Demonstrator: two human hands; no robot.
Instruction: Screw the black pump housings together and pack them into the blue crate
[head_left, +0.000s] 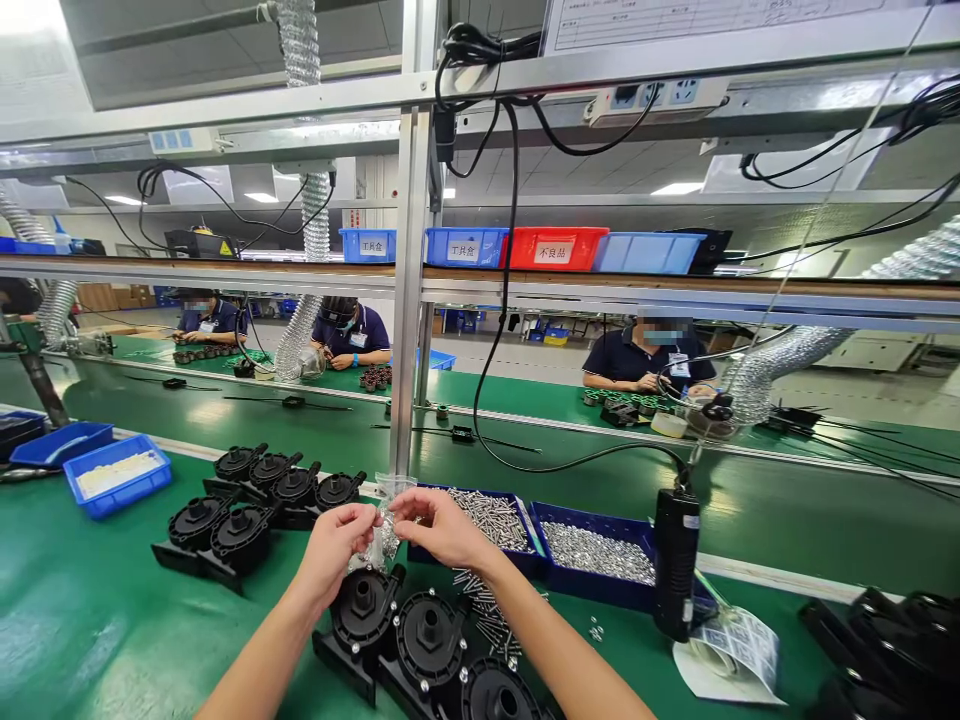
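Observation:
Both hands are raised close together above the green bench, at a clear plastic bag (384,540) of small shiny parts. My left hand (341,540) is closed, its thumb and forefinger pinched at the bag; what lies between the fingertips is too small to name. My right hand (442,525) has its fingers bent together beside the left fingertips, and whatever it may hold is hidden. Below them stand black round housings (431,640) with small fasteners on their rims. Loose screws (487,610) lie beside the housings, under my right forearm.
Behind my right hand are a screw bin (536,560) and a blue bin (600,597) of small metal parts. A black power driver (676,565) hangs at the right. More housings (240,535) stand at left, near a blue tray (120,490). People sit across the line.

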